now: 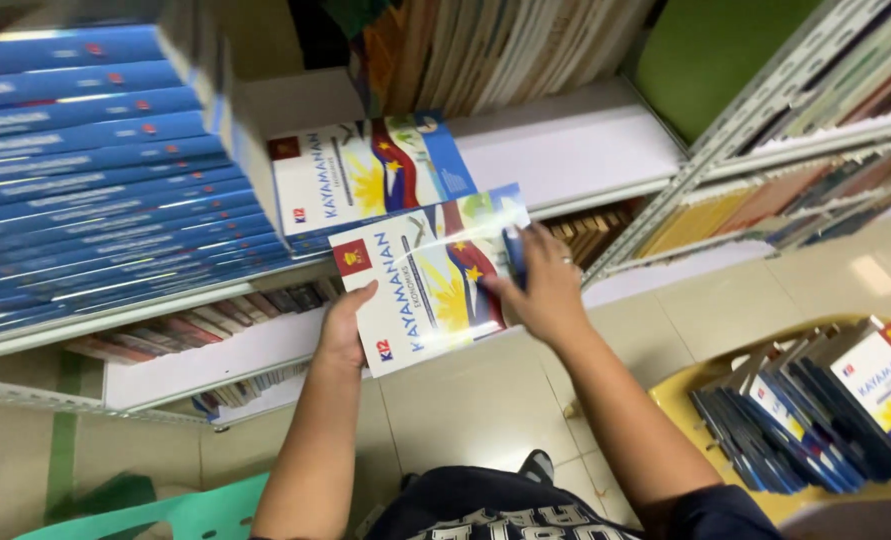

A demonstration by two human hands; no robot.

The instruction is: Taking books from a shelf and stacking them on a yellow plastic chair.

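Both hands are carrying a white textbook (427, 288) toward the shelf (565, 150): left hand (343, 330) gripping its lower edge, right hand (543, 290) clasping its side. Next it is needing to be squared onto the matching book (365, 175) already lying there.

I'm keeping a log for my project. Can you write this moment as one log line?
left hand: holds book at its lower-left edge | right hand: grips its right edge | book: in front of shelf, near same-cover stack | yellow basket: more books

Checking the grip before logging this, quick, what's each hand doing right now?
Left hand: closed on the near edge of the book.
Right hand: fingers closed on the same book's far edge.
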